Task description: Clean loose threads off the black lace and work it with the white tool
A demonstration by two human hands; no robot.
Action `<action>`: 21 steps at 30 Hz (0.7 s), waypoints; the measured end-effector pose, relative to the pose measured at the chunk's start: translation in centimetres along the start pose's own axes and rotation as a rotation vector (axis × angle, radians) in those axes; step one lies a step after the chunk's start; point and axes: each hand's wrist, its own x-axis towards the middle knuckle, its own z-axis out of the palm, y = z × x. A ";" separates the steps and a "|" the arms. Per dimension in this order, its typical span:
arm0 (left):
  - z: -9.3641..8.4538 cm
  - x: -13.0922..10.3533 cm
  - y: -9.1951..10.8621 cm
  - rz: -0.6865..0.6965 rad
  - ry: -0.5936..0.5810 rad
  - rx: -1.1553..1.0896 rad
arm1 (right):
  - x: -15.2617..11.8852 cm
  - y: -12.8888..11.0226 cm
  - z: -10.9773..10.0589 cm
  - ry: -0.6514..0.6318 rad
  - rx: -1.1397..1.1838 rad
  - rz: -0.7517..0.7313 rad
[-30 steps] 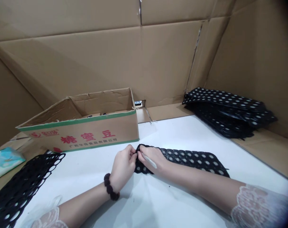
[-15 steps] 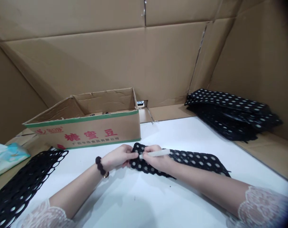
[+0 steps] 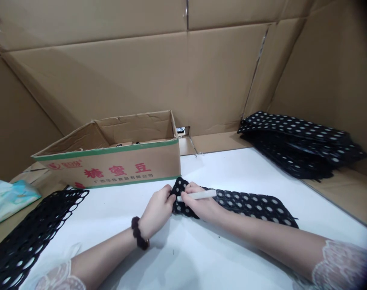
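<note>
Cardboard walls (image 3: 125,80) back a white table (image 3: 231,171) where the left hand (image 3: 159,207) pinches a dotted black strip (image 3: 257,202) reaching toward three o'clock, best kept taut beside the white pen-like tool (image 3: 205,194) that the right hand (image 3: 200,204) grips.

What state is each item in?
Left hand: closed on black dotted strip
Right hand: closed on white tool
White tool: held over the strip
Black dotted strip: mostly lying on white table
Cardboard box: open-topped, black bits inside
Black perforated sheeting: laid flat
Black dotted stack: loosely piled
Packet: lying; open or sealed unclear
</note>
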 end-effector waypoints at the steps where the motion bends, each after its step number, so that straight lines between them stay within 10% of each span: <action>1: 0.4 -0.3 0.0 0.030 0.068 0.034 | -0.1 0.0 0.0 -0.010 -0.037 -0.026; 21: 0.9 -0.2 -0.6 0.280 0.297 0.574 | -0.5 0.4 0.2 0.094 -0.663 -0.313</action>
